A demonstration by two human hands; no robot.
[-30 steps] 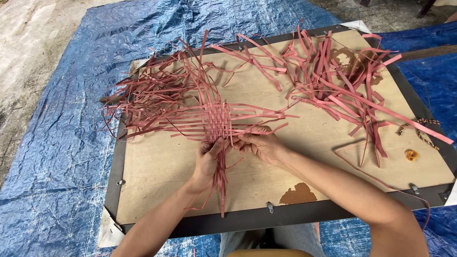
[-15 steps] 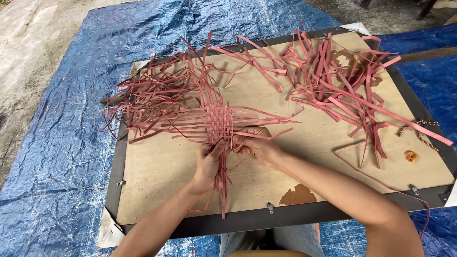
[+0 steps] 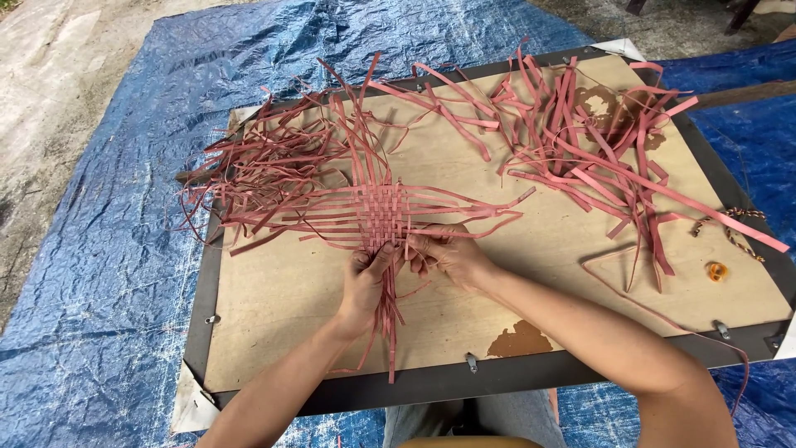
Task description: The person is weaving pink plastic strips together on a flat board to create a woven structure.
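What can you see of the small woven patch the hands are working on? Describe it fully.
The woven patch is a small, flat square of interlaced reddish-pink strips, stiff and ribbon-like. It lies on the wooden board, left of centre. Loose strip ends fan out from all four sides. The left hand and right hand pinch strips at its near edge.

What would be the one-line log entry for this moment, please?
left hand: grips pink strips at woven patch near edge | right hand: pinches strip beside it | loose strip pile: far right on wooden board
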